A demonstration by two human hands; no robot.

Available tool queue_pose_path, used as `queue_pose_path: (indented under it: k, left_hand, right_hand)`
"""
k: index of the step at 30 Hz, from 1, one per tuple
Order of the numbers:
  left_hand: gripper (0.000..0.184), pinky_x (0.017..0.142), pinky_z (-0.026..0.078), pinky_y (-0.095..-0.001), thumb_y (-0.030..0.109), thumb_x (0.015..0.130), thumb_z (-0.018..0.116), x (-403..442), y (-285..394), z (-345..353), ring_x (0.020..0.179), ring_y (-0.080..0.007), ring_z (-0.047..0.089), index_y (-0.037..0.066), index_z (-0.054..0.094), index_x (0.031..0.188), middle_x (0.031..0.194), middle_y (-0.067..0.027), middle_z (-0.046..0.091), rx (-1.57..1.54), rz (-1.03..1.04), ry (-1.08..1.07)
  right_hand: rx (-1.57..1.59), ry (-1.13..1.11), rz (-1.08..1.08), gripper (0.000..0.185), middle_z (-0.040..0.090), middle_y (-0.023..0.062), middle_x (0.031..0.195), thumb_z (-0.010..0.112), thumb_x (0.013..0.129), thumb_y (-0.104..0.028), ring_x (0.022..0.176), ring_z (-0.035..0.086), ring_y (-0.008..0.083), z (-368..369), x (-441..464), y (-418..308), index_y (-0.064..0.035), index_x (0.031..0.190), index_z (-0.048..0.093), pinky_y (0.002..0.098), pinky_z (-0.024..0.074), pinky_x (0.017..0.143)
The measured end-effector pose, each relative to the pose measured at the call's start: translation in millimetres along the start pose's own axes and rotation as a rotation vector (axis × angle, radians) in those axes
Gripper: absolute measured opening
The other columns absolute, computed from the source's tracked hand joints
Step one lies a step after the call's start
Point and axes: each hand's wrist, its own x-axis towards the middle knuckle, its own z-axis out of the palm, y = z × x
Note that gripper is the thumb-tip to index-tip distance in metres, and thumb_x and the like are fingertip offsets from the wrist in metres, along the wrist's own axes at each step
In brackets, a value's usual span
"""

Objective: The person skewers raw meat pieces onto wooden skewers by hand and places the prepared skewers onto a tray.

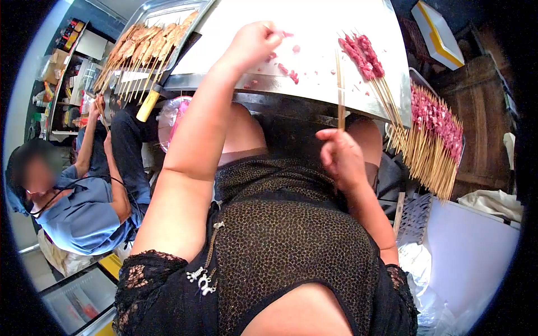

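Head view: above the worktable [319, 22], the left hand [259, 46] is curled nearly closed beside scattered meat pieces [293, 77], any hold unclear, while at least one bare skewer [341, 95] is pinched low by the half-curled right hand [343, 158] before the worktable's edge, presumably keeping its upper length free.

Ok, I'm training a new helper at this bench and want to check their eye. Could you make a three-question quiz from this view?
1. What is the right hand holding?
2. True or false: the left hand is over the white tabletop.
3. Fill in the blank: the brown skewers at the left lie on a metal ____.

Key:
1. Bare skewer wood, with no meat on it.
2. True.
3. Tray.
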Motion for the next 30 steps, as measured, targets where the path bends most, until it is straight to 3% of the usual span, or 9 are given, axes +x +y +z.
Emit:
queue_pose_path:
  k: [1,3,7,12,17,18,21,24,30]
  left_hand:
    - [0.015,0.069,0.050,-0.0307,0.015,0.087,0.053,3,-7,-5,0.078,-0.0195,0.064,0.007,0.065,0.084,0.086,-0.0091,0.066,0.004,0.001,-0.003]
    - [0.016,0.070,0.051,-0.0278,0.014,0.089,0.053,11,-18,-18,0.081,-0.0190,0.065,0.003,0.064,0.092,0.089,-0.0114,0.066,-0.743,-0.022,0.087]
    - [0.019,0.079,0.054,-0.0356,0.008,0.090,0.046,4,-26,-25,0.089,-0.0300,0.063,-0.008,0.055,0.096,0.095,-0.0205,0.062,-1.231,-0.077,0.120]
    - [0.022,0.085,0.051,-0.0417,0.008,0.092,0.044,-9,-26,-3,0.098,-0.0321,0.060,-0.007,0.050,0.106,0.101,-0.0204,0.059,-1.592,-0.269,-0.015]
    - [0.023,0.085,0.051,-0.0444,0.013,0.091,0.051,-18,-15,18,0.097,-0.0342,0.060,-0.006,0.050,0.103,0.100,-0.0203,0.057,-1.427,-0.218,0.127]
    - [0.022,0.086,0.051,-0.0460,0.012,0.092,0.049,-19,-13,18,0.097,-0.0350,0.059,-0.006,0.049,0.103,0.099,-0.0201,0.057,-1.441,-0.226,0.131]
    - [0.019,0.088,0.049,-0.0492,0.011,0.093,0.046,-21,-11,17,0.099,-0.0370,0.058,-0.006,0.048,0.101,0.100,-0.0203,0.057,-1.473,-0.238,0.139]
    - [0.017,0.089,0.049,-0.0512,0.010,0.094,0.042,-27,-1,16,0.100,-0.0390,0.057,-0.005,0.047,0.099,0.102,-0.0216,0.055,-1.503,-0.223,0.131]
    - [0.018,0.086,0.050,-0.0492,0.012,0.094,0.042,-28,0,18,0.099,-0.0383,0.058,-0.004,0.047,0.098,0.101,-0.0223,0.055,-1.547,-0.188,0.169]
  right_hand:
    - [-0.047,0.046,-0.099,0.034,0.049,-0.0005,0.058,0.040,0.095,-0.036,0.041,0.033,0.0042,-3,3,-5,-0.0054,0.100,0.054,0.0189,0.0239,0.036]
    - [-0.069,0.082,-0.214,0.029,0.049,-0.0006,0.058,0.039,0.096,-0.033,0.043,0.034,0.0043,-10,11,-10,-0.0066,0.095,0.052,0.0184,0.0249,0.039]
    - [-0.064,0.047,-0.301,0.024,0.050,-0.0009,0.063,0.045,0.094,-0.028,0.049,0.039,0.0038,-13,24,-14,-0.0062,0.092,0.056,0.0177,0.0276,0.043]
    - [-0.271,0.129,-0.230,0.026,0.055,0.0019,0.072,0.048,0.093,-0.024,0.060,0.049,0.0073,-2,30,-23,-0.0031,0.090,0.063,0.0189,0.0374,0.053]
    - [-0.647,0.121,-0.425,0.024,0.061,0.0048,0.083,0.050,0.091,-0.019,0.087,0.055,0.0149,4,31,-24,0.0000,0.094,0.065,0.0280,0.0415,0.082]
    - [-0.674,0.120,-0.510,0.021,0.059,0.0027,0.077,0.053,0.090,-0.018,0.072,0.055,0.0108,2,34,-20,-0.0019,0.097,0.065,0.0230,0.0441,0.067]
    - [-0.233,0.096,-0.232,0.020,0.057,-0.0006,0.069,0.056,0.088,-0.017,0.055,0.049,0.0049,0,32,-14,-0.0030,0.101,0.064,0.0173,0.0386,0.049]
    - [-0.177,0.120,-0.275,0.021,0.055,-0.0037,0.065,0.059,0.087,-0.015,0.046,0.041,0.0006,5,34,-15,-0.0030,0.104,0.062,0.0144,0.0290,0.040]
    - [-0.172,0.140,-0.275,0.020,0.055,-0.0037,0.065,0.059,0.086,-0.012,0.049,0.042,0.0008,2,38,-8,-0.0018,0.103,0.062,0.0149,0.0313,0.043]
